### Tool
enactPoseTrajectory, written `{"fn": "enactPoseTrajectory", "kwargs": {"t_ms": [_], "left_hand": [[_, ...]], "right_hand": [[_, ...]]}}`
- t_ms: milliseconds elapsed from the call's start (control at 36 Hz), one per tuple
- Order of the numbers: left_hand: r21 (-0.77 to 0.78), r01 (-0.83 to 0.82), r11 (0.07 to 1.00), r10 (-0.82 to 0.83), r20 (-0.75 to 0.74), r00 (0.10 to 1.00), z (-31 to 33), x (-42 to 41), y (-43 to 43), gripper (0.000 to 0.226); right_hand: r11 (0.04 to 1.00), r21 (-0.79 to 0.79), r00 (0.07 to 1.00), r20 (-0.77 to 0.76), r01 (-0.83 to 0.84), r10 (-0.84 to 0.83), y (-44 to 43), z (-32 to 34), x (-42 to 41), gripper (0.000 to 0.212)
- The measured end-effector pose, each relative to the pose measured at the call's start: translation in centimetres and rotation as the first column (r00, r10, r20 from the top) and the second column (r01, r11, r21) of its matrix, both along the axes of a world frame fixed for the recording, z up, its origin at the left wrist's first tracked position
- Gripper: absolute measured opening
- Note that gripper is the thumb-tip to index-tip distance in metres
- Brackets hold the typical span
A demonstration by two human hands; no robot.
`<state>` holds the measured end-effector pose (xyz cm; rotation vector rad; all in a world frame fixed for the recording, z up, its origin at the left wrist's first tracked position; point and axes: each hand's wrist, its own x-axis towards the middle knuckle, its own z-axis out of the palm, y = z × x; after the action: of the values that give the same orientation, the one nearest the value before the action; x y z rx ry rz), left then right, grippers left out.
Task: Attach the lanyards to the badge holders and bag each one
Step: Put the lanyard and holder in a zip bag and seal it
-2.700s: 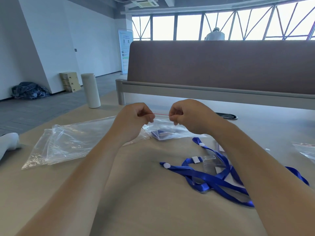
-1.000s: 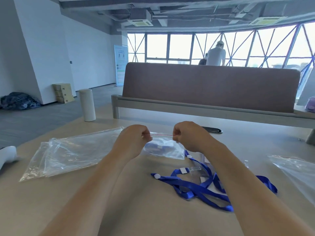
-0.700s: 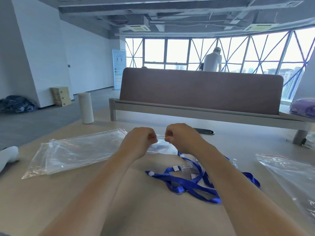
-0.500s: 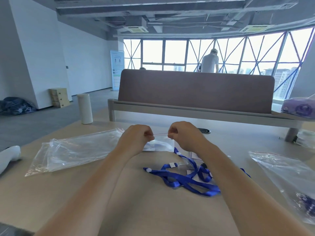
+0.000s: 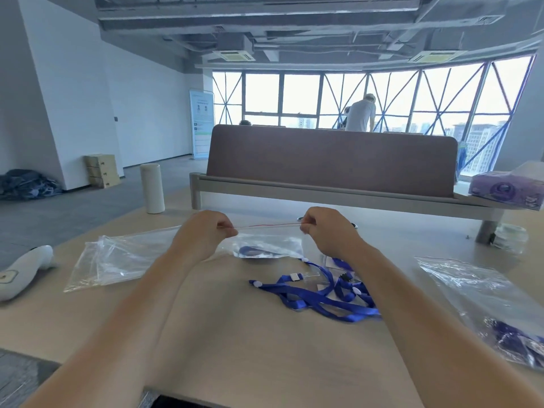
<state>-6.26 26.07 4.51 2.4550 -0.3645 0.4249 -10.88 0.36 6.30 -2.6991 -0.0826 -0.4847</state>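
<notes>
Left hand [image 5: 203, 234] and right hand [image 5: 326, 231] each pinch one end of the zip bag [image 5: 269, 244], pulling its red seal taut between them. The bagged lanyard [image 5: 254, 251] hangs just below. Uneven pinching could leave the seal gapped, so the contents slip out.

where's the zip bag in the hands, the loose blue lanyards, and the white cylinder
zip bag [image 5: 269, 245]: head view, clear body below its red seal
blue lanyards [image 5: 321, 300]: head view, strap in the middle of the pile
white cylinder [image 5: 152, 188]: head view, middle of its side
</notes>
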Motion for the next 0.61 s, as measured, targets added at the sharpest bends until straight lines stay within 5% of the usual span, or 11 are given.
{"fn": "enactPoseTrajectory", "kwargs": {"t_ms": [250, 389, 611], "left_hand": [[-0.250, -0.032, 0.968, 0.038, 0.020, 0.999, -0.4, 0.1, 0.7, 0.014], [-0.499, -0.030, 0.866, 0.007, -0.048, 0.999, -0.4, 0.3, -0.1, 0.014], [-0.730, 0.033, 0.682, -0.149, -0.095, 0.984, 0.3, 0.7, -1.1, 0.019]], "right_hand": [[0.987, 0.159, 0.999, 0.034, 0.017, -0.022, 0.8, -0.1, 0.2, 0.014], [0.932, 0.363, 0.998, 0.055, 0.014, -0.037, 1.0, -0.2, 0.8, 0.012], [0.722, 0.687, 0.997, 0.063, -0.079, 0.049, 1.0, 0.2, 1.8, 0.014]]}}
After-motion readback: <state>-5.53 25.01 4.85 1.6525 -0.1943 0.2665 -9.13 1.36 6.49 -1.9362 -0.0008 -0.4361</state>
